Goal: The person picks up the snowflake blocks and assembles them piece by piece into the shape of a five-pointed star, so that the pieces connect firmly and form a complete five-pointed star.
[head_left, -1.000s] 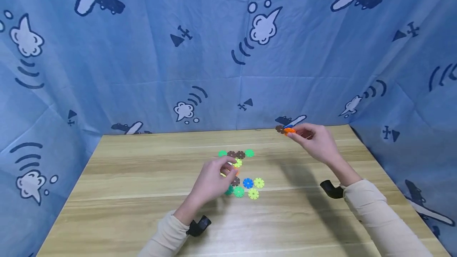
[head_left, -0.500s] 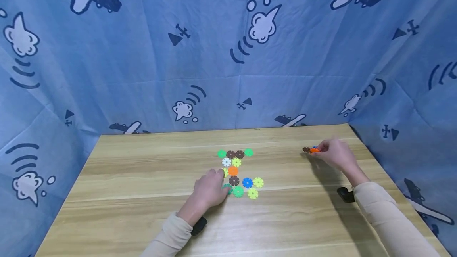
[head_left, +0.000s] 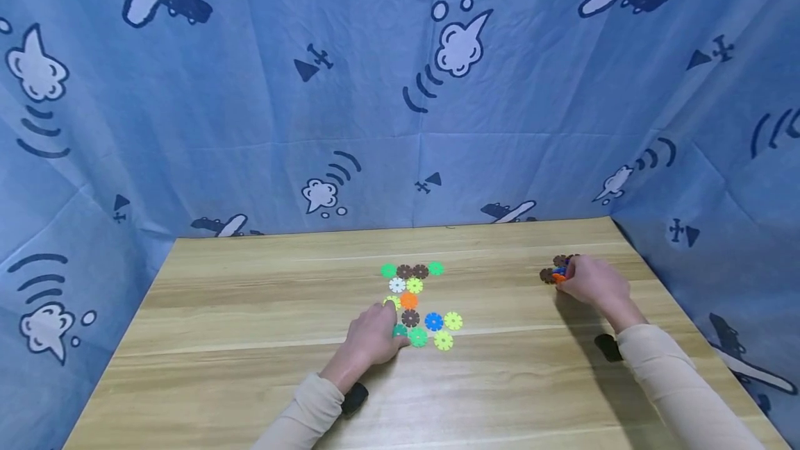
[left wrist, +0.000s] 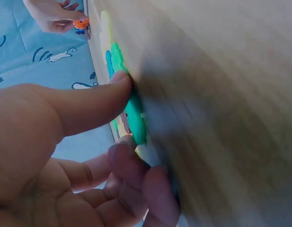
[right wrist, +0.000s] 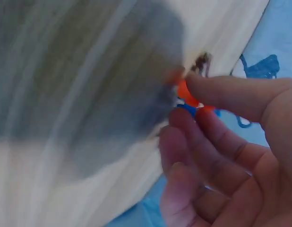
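Near the table's right side, my right hand point(head_left: 596, 287) pinches an orange notched snowflake disc point(head_left: 559, 278) between thumb and fingers. Brown discs point(head_left: 547, 276) and a blue disc point(head_left: 560, 271) cluster with it, partly hidden by the fingers. At the middle of the table, my left hand point(head_left: 370, 337) has its thumb and fingertips at opposite edges of a teal disc point(left wrist: 135, 118). Right beside that disc lie a green disc point(head_left: 417, 337) and a brown disc point(head_left: 410, 318). A yellow disc point(head_left: 394, 302) is partly covered by the left fingertips.
Further discs lie flat on the wooden table point(head_left: 250, 297): an orange disc point(head_left: 409, 300), a white disc point(head_left: 396, 285), a blue disc point(head_left: 434, 321) and several yellow, green and brown ones. A blue patterned curtain point(head_left: 362, 89) rises behind the table and at both sides.
My right hand has moved right and lower with the orange, blue and brown discs, whose brown ones now show more. My left hand has drawn back from over the discs to the teal one.
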`<state>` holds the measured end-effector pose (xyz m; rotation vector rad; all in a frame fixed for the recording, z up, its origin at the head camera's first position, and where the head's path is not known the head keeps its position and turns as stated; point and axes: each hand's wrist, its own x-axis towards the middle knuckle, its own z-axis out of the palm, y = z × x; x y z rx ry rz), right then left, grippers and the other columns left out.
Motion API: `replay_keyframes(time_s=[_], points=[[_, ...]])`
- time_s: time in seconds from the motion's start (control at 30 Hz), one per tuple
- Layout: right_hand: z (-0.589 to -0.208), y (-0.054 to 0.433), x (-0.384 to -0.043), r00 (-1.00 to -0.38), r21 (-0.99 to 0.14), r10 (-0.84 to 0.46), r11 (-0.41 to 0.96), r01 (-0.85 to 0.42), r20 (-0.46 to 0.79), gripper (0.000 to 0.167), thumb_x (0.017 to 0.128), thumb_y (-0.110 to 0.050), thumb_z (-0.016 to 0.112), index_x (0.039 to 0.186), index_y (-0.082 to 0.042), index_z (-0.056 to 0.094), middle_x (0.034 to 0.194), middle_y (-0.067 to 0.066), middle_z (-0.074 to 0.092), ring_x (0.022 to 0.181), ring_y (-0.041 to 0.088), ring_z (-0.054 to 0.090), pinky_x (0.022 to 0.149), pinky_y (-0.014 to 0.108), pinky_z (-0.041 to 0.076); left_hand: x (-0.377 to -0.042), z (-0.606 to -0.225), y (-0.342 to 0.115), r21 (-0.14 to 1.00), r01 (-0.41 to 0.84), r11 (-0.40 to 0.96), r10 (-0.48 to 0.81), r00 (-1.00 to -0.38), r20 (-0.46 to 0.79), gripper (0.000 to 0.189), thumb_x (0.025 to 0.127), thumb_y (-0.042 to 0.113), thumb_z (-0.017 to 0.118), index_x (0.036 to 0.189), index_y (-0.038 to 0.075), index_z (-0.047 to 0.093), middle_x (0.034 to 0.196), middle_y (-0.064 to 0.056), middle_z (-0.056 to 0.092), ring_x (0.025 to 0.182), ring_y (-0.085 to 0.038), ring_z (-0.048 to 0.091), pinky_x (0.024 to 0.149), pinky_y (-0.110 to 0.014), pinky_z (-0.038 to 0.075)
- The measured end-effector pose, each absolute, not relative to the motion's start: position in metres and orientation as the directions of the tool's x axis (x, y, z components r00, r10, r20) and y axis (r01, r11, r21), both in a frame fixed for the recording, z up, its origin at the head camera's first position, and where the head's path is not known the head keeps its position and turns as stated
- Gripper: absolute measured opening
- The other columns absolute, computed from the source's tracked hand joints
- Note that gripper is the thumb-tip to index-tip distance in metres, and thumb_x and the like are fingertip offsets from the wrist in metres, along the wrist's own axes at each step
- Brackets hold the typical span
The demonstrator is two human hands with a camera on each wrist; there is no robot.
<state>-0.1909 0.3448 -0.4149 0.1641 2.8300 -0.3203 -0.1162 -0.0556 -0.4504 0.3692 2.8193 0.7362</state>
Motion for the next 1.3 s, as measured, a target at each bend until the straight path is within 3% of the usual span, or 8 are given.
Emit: replay_keyframes(time_s=[0.13, 0.3, 0.37, 0.63, 0.8, 0.97, 1.13, 1.3], points=[[-0.403, 0.340, -0.188, -0.929, -0.151, 0.106, 0.974, 0.168, -0.353, 0.036, 0.083, -0.037, 0.076, 0.076, -0.009, 0.054, 0.072, 0.008, 0.050, 0.069, 0.024, 0.050, 0.058, 0.037, 0.039, -0.116, -0.449, -0.058, 0.538, 0.161, 0.827, 0.290, -0.943, -0.162, 0.039, 0.083, 0.025, 0.084, 0.092, 0.006, 0.052, 0.083, -0.005, 0.048, 0.068, -0.020, 0.046, 0.054, -0.033, 0.041], [-0.378, 0.321, -0.186, -0.935, -0.112, 0.080, 0.986, 0.126, -0.346, 0.049, 0.082, -0.041, 0.075, 0.102, 0.001, 0.057, 0.092, 0.020, 0.062, 0.079, 0.034, 0.058, 0.059, 0.046, 0.047, -0.116, -0.446, -0.064, 0.557, 0.169, 0.813, 0.319, -0.930, -0.184, 0.027, 0.091, 0.017, 0.075, 0.092, 0.010, 0.049, 0.086, -0.005, 0.046, 0.071, -0.021, 0.045, 0.058, -0.033, 0.042], [-0.369, 0.306, -0.187, -0.945, -0.120, 0.047, 0.989, 0.090, -0.325, 0.049, 0.084, -0.041, 0.073, 0.104, 0.000, 0.055, 0.092, 0.019, 0.062, 0.078, 0.033, 0.059, 0.058, 0.045, 0.047, -0.116, -0.444, -0.068, 0.582, 0.177, 0.794, 0.332, -0.928, -0.170, 0.021, 0.094, 0.011, 0.070, 0.091, 0.011, 0.049, 0.085, -0.004, 0.047, 0.074, -0.020, 0.045, 0.062, -0.033, 0.043], [-0.349, 0.241, -0.181, -0.975, -0.141, -0.131, 0.984, -0.106, -0.181, 0.041, 0.090, -0.045, 0.071, 0.093, -0.007, 0.056, 0.079, 0.008, 0.059, 0.067, 0.025, 0.055, 0.051, 0.035, 0.042, -0.116, -0.416, -0.075, 0.728, 0.243, 0.640, 0.244, -0.964, 0.107, 0.011, 0.094, 0.003, 0.066, 0.090, 0.009, 0.058, 0.086, -0.002, 0.056, 0.079, -0.016, 0.049, 0.069, -0.028, 0.046], [-0.350, 0.203, -0.176, -0.958, -0.152, -0.237, 0.965, -0.213, -0.162, 0.035, 0.090, -0.042, 0.072, 0.092, -0.010, 0.059, 0.073, 0.004, 0.057, 0.062, 0.020, 0.051, 0.050, 0.031, 0.039, -0.109, -0.399, -0.074, 0.836, 0.270, 0.478, 0.155, -0.963, 0.223, 0.010, 0.093, 0.004, 0.069, 0.102, 0.009, 0.068, 0.094, -0.003, 0.062, 0.074, -0.012, 0.053, 0.064, -0.020, 0.049], [-0.358, 0.172, -0.171, -0.915, -0.165, -0.345, 0.935, -0.315, -0.207, 0.033, 0.090, -0.041, 0.075, 0.097, -0.011, 0.063, 0.073, 0.001, 0.057, 0.064, 0.017, 0.051, 0.053, 0.029, 0.039, -0.103, -0.389, -0.073, 0.877, 0.298, 0.376, 0.106, -0.955, 0.278, 0.011, 0.093, 0.002, 0.069, 0.103, 0.007, 0.071, 0.094, -0.005, 0.062, 0.074, -0.012, 0.054, 0.063, -0.017, 0.048], [-0.370, 0.152, -0.167, -0.872, -0.142, -0.398, 0.917, -0.372, -0.285, 0.034, 0.088, -0.043, 0.077, 0.099, -0.013, 0.066, 0.080, -0.001, 0.062, 0.068, 0.017, 0.054, 0.056, 0.033, 0.044, -0.102, -0.386, -0.073, 0.908, 0.291, 0.303, 0.067, -0.956, 0.284, 0.010, 0.092, 0.001, 0.070, 0.101, 0.003, 0.072, 0.094, -0.009, 0.061, 0.076, -0.013, 0.054, 0.064, -0.015, 0.047], [-0.392, 0.136, -0.166, -0.827, -0.231, -0.458, 0.887, -0.400, -0.328, 0.038, 0.083, -0.041, 0.082, 0.102, -0.011, 0.067, 0.085, -0.002, 0.063, 0.075, 0.016, 0.057, 0.067, 0.036, 0.051, -0.101, -0.386, -0.075, 0.922, 0.275, 0.274, 0.041, -0.961, 0.274, 0.009, 0.090, 0.001, 0.071, 0.100, 0.002, 0.072, 0.093, -0.009, 0.060, 0.076, -0.013, 0.054, 0.063, -0.015, 0.047]])
